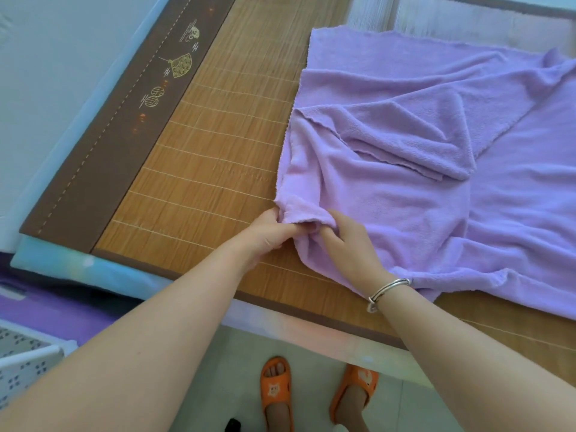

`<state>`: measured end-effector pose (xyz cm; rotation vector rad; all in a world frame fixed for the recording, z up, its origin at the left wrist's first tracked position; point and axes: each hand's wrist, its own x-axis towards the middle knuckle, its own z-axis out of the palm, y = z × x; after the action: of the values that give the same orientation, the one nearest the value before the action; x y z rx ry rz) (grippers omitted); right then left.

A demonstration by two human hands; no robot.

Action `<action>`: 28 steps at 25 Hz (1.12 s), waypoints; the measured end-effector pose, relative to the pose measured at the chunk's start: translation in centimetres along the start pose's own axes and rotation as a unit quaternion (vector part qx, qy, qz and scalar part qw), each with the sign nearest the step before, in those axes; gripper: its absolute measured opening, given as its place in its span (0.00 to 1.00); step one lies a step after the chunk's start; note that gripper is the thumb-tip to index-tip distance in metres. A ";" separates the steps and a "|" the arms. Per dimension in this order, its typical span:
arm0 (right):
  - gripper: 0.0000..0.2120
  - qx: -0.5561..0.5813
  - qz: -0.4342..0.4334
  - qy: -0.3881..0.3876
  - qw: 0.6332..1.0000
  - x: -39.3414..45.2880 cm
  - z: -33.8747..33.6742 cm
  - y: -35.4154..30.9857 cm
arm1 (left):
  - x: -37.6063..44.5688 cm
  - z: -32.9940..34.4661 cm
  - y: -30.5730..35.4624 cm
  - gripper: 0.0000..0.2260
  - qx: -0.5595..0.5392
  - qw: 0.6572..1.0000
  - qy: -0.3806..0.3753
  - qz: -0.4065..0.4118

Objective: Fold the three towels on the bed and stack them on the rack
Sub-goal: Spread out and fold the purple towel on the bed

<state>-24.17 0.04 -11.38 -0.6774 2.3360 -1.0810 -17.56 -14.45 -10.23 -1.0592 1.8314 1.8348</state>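
A large lilac towel [436, 145] lies rumpled and partly doubled over on the bamboo mat [199, 169] of the bed, filling the right half of the view. Both hands meet at its near left corner. My left hand [268, 233] pinches the bunched corner from the left. My right hand [349, 244], with a silver bangle on its wrist, grips the same corner from the right, fingers tucked under the cloth. A white perforated rack [28, 353] shows at the bottom left edge. Only this one towel is in view.
The mat has a brown embroidered border [124, 120] along its left side, over a pale blue mattress edge [62, 266]. A white-grey woven cloth [467, 23] lies beyond the towel. Below the bed edge is tiled floor with my feet in orange slippers [277, 391].
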 end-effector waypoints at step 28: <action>0.07 -0.313 -0.131 -0.005 0.941 -2.8 8.2 -1.9 | -4.2 -5.5 -7.7 0.17 0.050 0.983 0.179 0.009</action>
<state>-16.64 -3.86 -13.95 -1.2445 2.6384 -0.3982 -7.94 -17.77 -12.18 -1.4112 2.1101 1.6213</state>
